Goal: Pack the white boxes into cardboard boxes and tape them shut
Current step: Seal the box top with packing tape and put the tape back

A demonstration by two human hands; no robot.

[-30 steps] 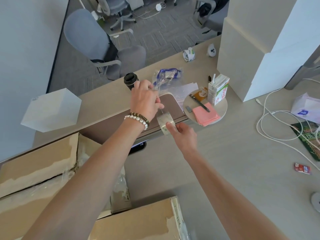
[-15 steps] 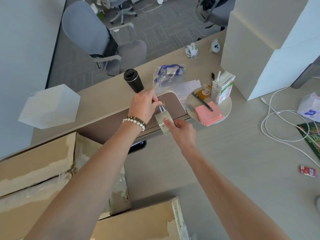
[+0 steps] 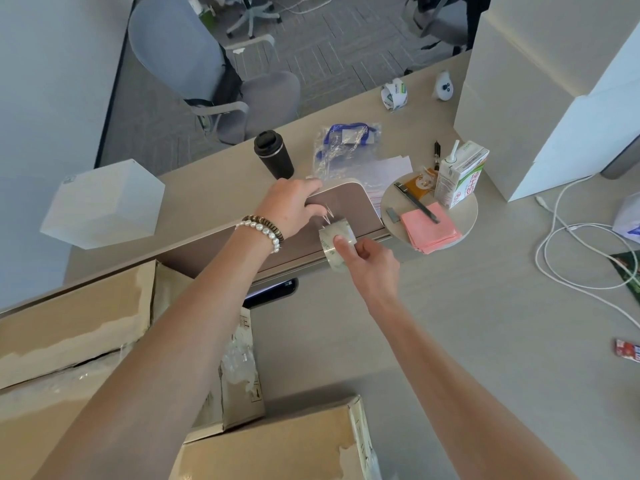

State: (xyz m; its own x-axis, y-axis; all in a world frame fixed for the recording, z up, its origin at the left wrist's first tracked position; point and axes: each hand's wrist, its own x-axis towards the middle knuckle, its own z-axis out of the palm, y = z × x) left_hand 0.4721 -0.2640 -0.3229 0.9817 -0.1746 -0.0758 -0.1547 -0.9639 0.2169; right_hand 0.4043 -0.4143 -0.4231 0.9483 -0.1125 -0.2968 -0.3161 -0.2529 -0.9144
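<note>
Tape roll sits in the right hand grip; left hand pinches its loose end.

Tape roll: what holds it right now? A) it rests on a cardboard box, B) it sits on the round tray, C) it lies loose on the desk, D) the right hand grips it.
D: the right hand grips the tape roll, thumb pressed on its face, while the left hand pinches the tape end.
</note>
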